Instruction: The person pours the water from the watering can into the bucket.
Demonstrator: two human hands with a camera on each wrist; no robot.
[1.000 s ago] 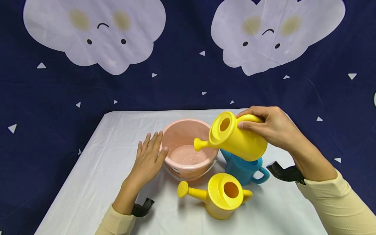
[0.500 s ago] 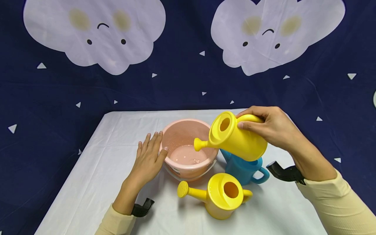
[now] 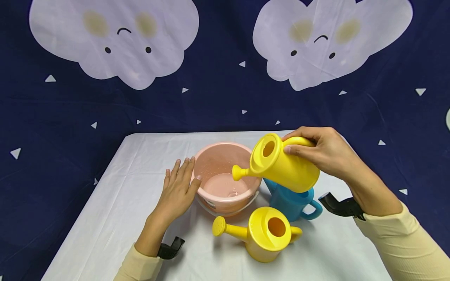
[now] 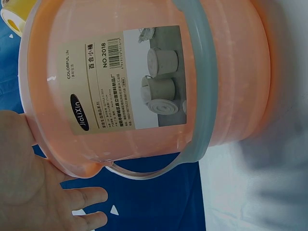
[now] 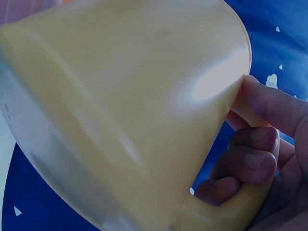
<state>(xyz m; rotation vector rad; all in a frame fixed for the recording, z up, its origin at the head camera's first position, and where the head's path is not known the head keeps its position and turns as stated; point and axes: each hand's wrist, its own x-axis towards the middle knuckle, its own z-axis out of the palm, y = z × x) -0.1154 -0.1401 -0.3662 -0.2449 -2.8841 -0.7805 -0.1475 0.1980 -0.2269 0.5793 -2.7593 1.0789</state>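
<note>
A yellow watering can [image 3: 295, 171] hangs tilted in my right hand [image 3: 325, 152], its spout head over the inside of a pink bucket [image 3: 225, 200]. In the right wrist view, curled fingers [image 5: 252, 161] wrap the can's handle. My left hand [image 3: 178, 191] lies with straight fingers against the bucket's left rim. The left wrist view shows the bucket's label [image 4: 122, 79] and its pale handle [image 4: 204, 82], hanging down. Shallow water lies in the bucket, with a small ripple below the spout; a falling stream cannot be made out.
A second yellow watering can [image 3: 265, 234] stands upright in front of the bucket, spout pointing left. Behind it stands a blue watering can [image 3: 290, 203], partly hidden under the raised one. A white cloth [image 3: 105, 218] covers the table; a dark blue cloud-print curtain [image 3: 218, 105] hangs behind.
Both hands and the raised yellow watering can hold almost still. Only the ripple and bubbles on the water in the bucket change slightly.
</note>
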